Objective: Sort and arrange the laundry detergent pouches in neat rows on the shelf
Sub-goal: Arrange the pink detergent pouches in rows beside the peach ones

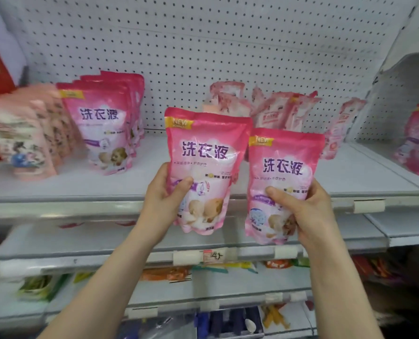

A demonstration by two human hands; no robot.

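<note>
The left hand (164,199) grips a glossy pink plastic detergent pouch with purple lettering (203,152), thumb curled across its front and fingers hidden behind; the top of 1 more like pouch shows just behind it. The right hand (309,214) grips a second matching pink pouch (284,165) the same way, thumb pressed on the front. Both pouches are upright, side by side, in front of the white metal shelf (56,187). On the shelf, a neat row of matching pink pouches (100,123) stands at the left beside blurred pale peach pouches (20,143). Pale pink pouches (277,111) lean untidily against the white pegboard back (203,45).
</note>
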